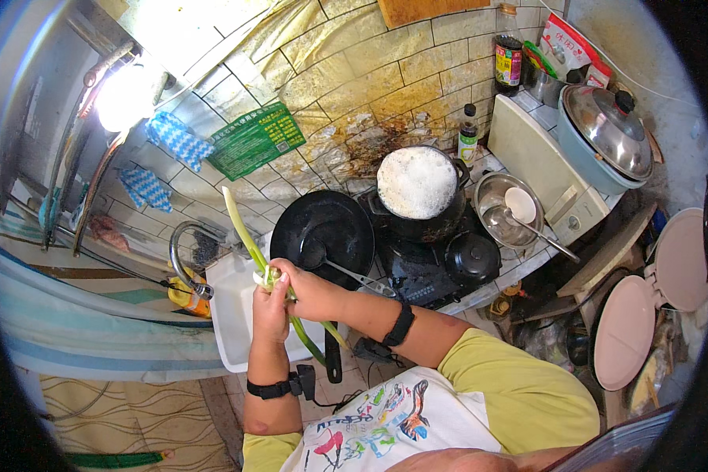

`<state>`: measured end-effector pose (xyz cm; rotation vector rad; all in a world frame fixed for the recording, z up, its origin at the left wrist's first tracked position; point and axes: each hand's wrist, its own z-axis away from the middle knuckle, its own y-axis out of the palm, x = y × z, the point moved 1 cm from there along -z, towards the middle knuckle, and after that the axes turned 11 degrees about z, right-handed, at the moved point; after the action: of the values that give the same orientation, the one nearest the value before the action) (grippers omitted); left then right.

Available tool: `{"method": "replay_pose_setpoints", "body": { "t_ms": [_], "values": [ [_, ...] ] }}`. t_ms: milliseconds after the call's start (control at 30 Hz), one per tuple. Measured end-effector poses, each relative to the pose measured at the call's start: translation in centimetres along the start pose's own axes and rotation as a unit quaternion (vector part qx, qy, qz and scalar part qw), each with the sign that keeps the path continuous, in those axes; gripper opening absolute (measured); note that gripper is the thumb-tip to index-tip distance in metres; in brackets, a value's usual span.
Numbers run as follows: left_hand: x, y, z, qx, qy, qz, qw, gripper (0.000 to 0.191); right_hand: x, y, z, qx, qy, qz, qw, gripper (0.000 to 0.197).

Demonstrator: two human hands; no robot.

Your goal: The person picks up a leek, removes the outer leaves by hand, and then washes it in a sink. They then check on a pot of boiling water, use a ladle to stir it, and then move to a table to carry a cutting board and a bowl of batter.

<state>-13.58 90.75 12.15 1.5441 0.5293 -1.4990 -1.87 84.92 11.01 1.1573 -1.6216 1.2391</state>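
Note:
Both hands meet over the near right side of a white sink basin (227, 330). My left hand (269, 311) grips a long scallion (239, 221) from below, thumb pointing up. Against it my right hand (311, 288) closes its fingers on the same stalk and a peeled-back strip of outer layer. The pale end points up and left; green leaves (308, 341) hang down past the hands. The fingers hide the middle of the stalk. Just beyond the right hand lies a black wok (330, 212) with a metal ladle (357, 276) in it.
A dark pot full of white foam (418, 183) stands on the stove. Beside it are a small black lidded pot (473, 258) and a steel bowl (489, 221) holding a ladle (520, 205). A curved faucet (177, 251) rises behind the basin. Sauce bottles (467, 138) stand near the wall.

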Motion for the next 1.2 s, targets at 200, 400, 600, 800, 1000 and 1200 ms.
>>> {"method": "replay_pose_setpoints", "body": {
  "t_ms": [200, 400, 600, 800, 1000, 1200],
  "values": [
    [-1.0, 1.1, 1.0, -0.008, 0.002, 0.019, 1.0, 0.021, 0.4, 0.4, 0.2, 0.007, 0.002, 0.002, 1.0, 0.077],
    [-1.4, -0.6, 1.8, 0.014, -0.004, 0.002, 1.0, 0.021, 1.0, 2.3, 0.6, -0.051, -0.048, 0.023, 0.997, 0.079],
    [-2.3, -0.8, 3.7, 0.056, -0.004, 0.022, 0.998, 0.021, 2.7, 3.3, 2.2, -0.047, -0.019, 0.058, 0.997, 0.078],
    [-2.8, -1.2, 4.5, 0.122, 0.002, 0.024, 0.992, 0.023, 5.2, 4.0, 3.9, -0.095, -0.004, 0.072, 0.993, 0.074],
    [-3.4, -0.6, 4.2, 0.106, 0.009, 0.037, 0.994, 0.022, 5.8, 3.0, 3.4, -0.079, -0.026, 0.055, 0.995, 0.074],
    [-4.9, 2.2, 2.9, 0.023, 0.03, 0.02, 0.999, 0.019, 4.6, 0.5, 0.7, -0.042, -0.081, 0.036, 0.995, 0.075]
  ]
}}
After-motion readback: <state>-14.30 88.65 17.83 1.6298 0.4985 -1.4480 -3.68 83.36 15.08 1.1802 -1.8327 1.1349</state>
